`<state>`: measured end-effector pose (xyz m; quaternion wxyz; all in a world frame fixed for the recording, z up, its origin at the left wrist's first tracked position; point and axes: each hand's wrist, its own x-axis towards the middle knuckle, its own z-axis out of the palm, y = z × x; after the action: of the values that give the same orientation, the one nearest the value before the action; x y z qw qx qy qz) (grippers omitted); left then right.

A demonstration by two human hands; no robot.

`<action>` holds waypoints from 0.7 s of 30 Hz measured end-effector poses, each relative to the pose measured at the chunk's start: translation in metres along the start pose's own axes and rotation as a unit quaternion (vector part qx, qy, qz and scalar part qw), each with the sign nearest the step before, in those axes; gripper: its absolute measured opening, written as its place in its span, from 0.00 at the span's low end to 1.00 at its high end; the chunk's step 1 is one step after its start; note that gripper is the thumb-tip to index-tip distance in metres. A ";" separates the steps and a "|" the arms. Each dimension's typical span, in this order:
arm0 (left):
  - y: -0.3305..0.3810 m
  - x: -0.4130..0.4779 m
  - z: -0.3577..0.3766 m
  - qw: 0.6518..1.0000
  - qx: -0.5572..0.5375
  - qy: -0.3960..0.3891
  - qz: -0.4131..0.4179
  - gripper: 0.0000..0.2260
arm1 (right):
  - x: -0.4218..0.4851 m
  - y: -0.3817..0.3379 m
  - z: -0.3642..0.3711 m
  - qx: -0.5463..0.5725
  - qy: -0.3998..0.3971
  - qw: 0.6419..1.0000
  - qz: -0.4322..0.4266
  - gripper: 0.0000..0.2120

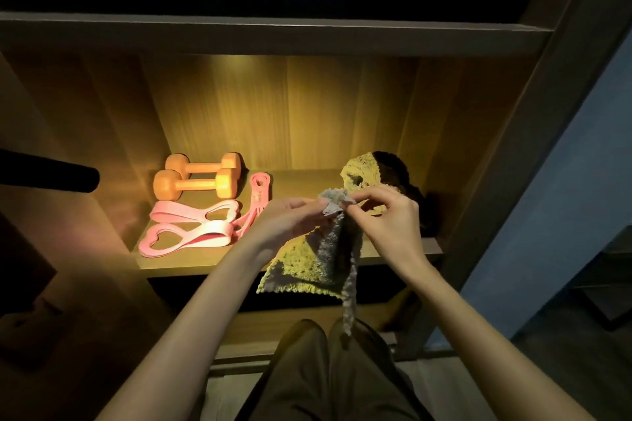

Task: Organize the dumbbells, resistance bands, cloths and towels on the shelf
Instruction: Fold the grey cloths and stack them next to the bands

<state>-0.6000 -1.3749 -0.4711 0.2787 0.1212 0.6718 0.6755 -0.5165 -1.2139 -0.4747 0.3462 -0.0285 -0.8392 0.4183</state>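
Note:
A grey cloth (pixel 337 243) with a zigzag edge hangs in front of the lit wooden shelf (pixel 191 261). My left hand (pixel 290 220) and my right hand (pixel 386 215) both pinch its top edge. A yellowish cloth (pixel 301 272) drapes over the shelf's front edge behind it. Another yellowish towel (pixel 362 169) lies crumpled at the back right, beside a dark towel (pixel 400 171). Two orange dumbbells (pixel 196 178) lie side by side at the back left. Pink resistance bands (pixel 191 225) lie in front of them, and a thinner pink band (pixel 258 196) lies to their right.
An upper shelf board (pixel 273 34) overhangs the compartment. A dark rod (pixel 48 176) juts in from the left. The cabinet's dark upright (pixel 533 120) stands on the right, with a blue wall beyond. My knees (pixel 328 369) are below the shelf.

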 end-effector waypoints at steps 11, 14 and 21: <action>-0.003 0.004 0.011 0.999 0.051 -0.001 0.015 0.14 | -0.006 0.011 -0.004 -0.021 -0.108 0.992 -0.059 0.11; -0.003 0.003 0.013 0.997 0.070 -0.017 0.027 0.14 | -0.007 0.015 -0.008 -0.055 -0.117 0.988 -0.085 0.13; 0.000 -0.003 0.014 0.987 0.135 -0.028 0.086 0.11 | 0.005 0.020 -0.024 -0.010 -0.065 0.998 -0.022 0.10</action>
<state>-0.5898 -1.3649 -0.4691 0.2192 0.2335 0.7358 0.5967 -0.5105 -1.1826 -0.4762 0.2999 0.0134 -0.8644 0.4034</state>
